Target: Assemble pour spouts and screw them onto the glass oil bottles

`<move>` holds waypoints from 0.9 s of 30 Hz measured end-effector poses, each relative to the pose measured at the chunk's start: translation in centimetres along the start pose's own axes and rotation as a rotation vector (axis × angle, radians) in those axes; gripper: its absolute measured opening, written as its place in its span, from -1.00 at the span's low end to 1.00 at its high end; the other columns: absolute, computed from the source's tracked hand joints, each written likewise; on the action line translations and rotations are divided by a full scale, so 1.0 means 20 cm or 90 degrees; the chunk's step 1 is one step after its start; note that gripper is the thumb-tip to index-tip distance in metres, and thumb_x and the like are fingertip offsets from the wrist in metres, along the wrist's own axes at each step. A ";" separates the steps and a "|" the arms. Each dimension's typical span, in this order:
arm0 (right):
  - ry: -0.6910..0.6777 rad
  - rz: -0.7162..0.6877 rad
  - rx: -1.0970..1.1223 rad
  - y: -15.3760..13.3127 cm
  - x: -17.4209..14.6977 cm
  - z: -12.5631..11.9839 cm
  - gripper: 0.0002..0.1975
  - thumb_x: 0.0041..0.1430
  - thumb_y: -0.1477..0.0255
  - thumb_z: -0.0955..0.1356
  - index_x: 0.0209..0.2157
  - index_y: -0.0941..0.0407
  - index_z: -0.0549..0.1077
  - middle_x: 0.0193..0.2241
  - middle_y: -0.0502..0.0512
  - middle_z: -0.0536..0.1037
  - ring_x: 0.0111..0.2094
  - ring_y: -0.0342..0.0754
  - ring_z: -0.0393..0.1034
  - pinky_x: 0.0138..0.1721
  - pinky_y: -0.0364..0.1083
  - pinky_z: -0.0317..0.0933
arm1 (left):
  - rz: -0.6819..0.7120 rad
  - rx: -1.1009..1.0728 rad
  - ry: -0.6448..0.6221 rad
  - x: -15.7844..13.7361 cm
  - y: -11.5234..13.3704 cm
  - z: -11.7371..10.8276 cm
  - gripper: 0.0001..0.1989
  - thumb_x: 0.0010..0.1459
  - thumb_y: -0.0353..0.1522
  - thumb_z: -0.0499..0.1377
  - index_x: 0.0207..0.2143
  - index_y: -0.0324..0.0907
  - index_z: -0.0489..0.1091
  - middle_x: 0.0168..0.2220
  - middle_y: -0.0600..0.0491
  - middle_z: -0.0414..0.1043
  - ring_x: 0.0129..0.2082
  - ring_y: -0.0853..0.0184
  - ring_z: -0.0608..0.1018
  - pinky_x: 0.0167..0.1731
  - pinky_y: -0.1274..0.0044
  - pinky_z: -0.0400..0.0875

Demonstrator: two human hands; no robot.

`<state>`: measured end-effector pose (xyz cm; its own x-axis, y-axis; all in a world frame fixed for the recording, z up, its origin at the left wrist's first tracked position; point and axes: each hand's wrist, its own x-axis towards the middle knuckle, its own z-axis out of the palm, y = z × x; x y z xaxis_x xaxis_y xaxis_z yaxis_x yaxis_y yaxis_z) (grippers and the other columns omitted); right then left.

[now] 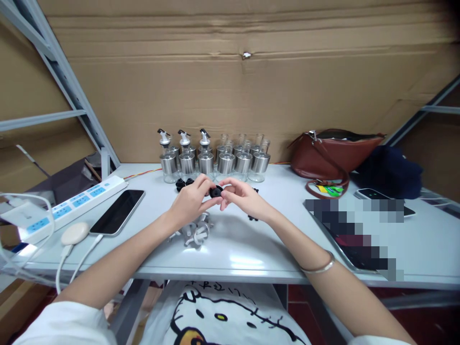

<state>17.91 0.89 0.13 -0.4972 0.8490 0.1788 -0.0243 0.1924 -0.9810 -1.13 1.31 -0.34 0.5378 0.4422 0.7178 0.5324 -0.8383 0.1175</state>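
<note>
Both hands meet over the middle of the table. My left hand (pixel 191 200) and my right hand (pixel 244 197) pinch a small round black stopper (pixel 216 192) between their fingertips. Close in front of the left hand lies a loose pile of white pourer spouts (pixel 196 232). Black stoppers (pixel 180 185) sit just behind the left hand, partly covered by it. More small black parts (pixel 253 218) show around my right wrist. Behind the hands stand several glass bottles with steel sleeves (pixel 226 163); three at the front left carry white pourer spouts with black flip caps (pixel 184 137).
On the left are a phone (pixel 118 212), a white round charger (pixel 74 233) with cables and a power strip (pixel 77 206). To the right lie a brown bag (pixel 334 153), a dark cap (pixel 391 170) and a blurred-out flat device (pixel 352 239). Cardboard (pixel 230 91) walls the back.
</note>
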 end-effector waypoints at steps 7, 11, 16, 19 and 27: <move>-0.010 -0.020 -0.032 -0.01 0.00 -0.01 -0.74 0.07 0.39 0.35 -0.17 0.13 0.33 -0.54 -0.03 0.53 -0.44 -0.07 0.50 -0.27 -0.03 0.35 | -0.112 -0.038 -0.112 -0.01 0.04 0.01 -0.73 0.28 -0.23 0.01 -0.03 -0.12 0.25 -0.31 0.07 0.40 -0.53 0.44 0.45 -0.49 0.60 0.31; 0.007 -0.037 -0.037 -0.01 0.00 -0.01 -0.75 0.07 0.40 0.35 -0.17 0.12 0.34 -0.52 -0.05 0.48 -0.44 -0.10 0.47 -0.25 -0.03 0.34 | -0.173 -0.162 -0.124 0.00 0.07 0.00 -0.73 0.26 -0.26 -0.02 -0.02 -0.15 0.22 -0.45 0.13 0.40 -0.55 0.42 0.45 -0.48 0.58 0.30; 0.002 -0.065 -0.051 -0.02 0.00 -0.01 -0.77 0.09 0.43 0.31 -0.17 0.14 0.36 -0.46 -0.02 0.47 -0.44 -0.15 0.38 -0.27 -0.05 0.28 | -0.278 -0.386 -0.101 0.01 0.08 0.00 -0.81 0.28 -0.24 -0.06 -0.15 -0.15 0.17 -0.42 0.14 0.42 -0.60 0.47 0.44 -0.53 0.60 0.33; -0.021 -0.069 -0.048 -0.02 0.00 -0.01 -0.77 0.06 0.47 0.30 -0.19 0.15 0.37 -0.47 -0.02 0.45 -0.43 -0.16 0.35 -0.29 -0.06 0.27 | -0.300 -0.439 -0.097 0.01 0.08 0.00 -0.80 0.26 -0.20 -0.01 -0.22 -0.15 0.15 -0.45 0.16 0.40 -0.62 0.49 0.43 -0.56 0.62 0.32; -0.025 -0.009 -0.032 -0.02 -0.01 0.00 -0.74 0.00 0.45 0.30 -0.20 0.13 0.29 -0.50 -0.03 0.49 -0.48 -0.14 0.40 -0.37 -0.08 0.28 | -0.345 -0.545 -0.103 0.00 0.05 0.02 -0.72 0.18 -0.18 0.08 -0.29 -0.11 0.01 -0.51 0.21 0.37 -0.68 0.47 0.45 -0.66 0.66 0.29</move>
<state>17.96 0.60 0.50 -0.5308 0.8264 0.1880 0.0120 0.2291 -0.9733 -0.26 0.56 -0.51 0.4796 0.8137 0.3284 0.1196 -0.4313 0.8942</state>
